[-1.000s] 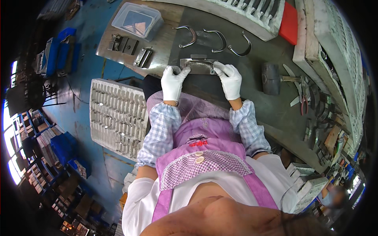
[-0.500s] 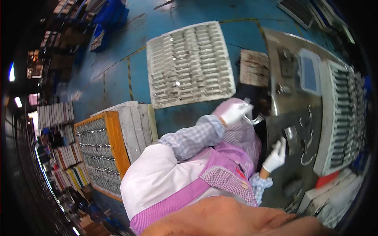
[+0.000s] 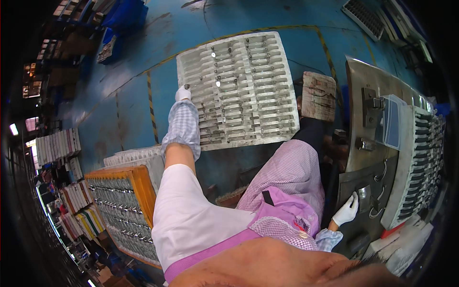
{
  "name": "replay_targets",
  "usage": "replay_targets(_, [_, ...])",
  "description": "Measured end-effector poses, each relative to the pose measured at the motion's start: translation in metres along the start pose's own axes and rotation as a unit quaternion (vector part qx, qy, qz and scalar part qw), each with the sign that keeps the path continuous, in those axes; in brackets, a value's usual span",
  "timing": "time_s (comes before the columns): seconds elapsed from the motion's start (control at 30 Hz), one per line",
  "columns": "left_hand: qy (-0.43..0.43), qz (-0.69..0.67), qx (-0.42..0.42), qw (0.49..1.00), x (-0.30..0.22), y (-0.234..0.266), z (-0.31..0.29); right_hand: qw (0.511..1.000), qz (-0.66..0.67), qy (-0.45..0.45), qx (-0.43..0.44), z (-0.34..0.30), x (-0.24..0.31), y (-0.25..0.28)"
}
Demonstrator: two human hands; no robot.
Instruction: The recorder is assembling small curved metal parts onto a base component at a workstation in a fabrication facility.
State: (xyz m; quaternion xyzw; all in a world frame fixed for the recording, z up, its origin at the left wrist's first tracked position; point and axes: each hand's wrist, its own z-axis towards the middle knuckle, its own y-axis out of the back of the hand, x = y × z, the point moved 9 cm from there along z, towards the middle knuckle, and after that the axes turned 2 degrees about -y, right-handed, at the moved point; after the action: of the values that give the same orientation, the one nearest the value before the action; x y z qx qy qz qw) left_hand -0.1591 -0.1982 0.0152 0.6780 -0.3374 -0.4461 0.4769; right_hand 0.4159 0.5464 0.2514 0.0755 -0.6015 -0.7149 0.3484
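My left hand (image 3: 183,93), in a white glove, is at the left edge of a large pale moulded tray (image 3: 284,57). Its fingers are closed, with a small dark metal end showing at the tips; the rest of the curved metal handle is hidden. Rows of metal handles (image 3: 233,98) fill much of the tray's middle and right. My right hand (image 3: 346,213), also gloved, rests over the dark worktop on my right, fingers stretched out beside a shiny metal block (image 3: 364,193). Nothing shows in it. Curved shiny handles (image 3: 381,171) lie just beyond.
Metal fixtures (image 3: 369,107) and a clear plastic box (image 3: 393,122) sit on the worktop (image 3: 356,91). A tray of dark handles (image 3: 416,158) stands at its right. A stained small stool (image 3: 319,95) is near my knee. An orange-edged stack of trays (image 3: 143,191) stands at left.
My left hand has swung from my lap, where it held a curved metal handle, out left to the tray's edge. My right hand has stayed by the metal block. The view has shifted slightly.
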Motion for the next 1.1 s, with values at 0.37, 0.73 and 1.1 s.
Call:
replay_targets(0.37, [-0.055, -0.024, 0.068, 0.996, -0.007, -0.048, -0.099, 0.999, -0.015, -0.042, 0.009, -0.001, 0.0, -0.002])
replay_targets(0.73, [-0.142, -0.59, 0.024, 0.794, -0.028, 0.01, -0.159, 0.908, 0.332, -0.227, 0.121, -0.012, 0.026, 0.001])
replay_targets(1.1, [-0.494, -0.391, 0.481, 0.609, -0.419, 0.024, -0.68, 0.88, 0.384, -0.186, 0.21, -0.037, 0.018, 0.031])
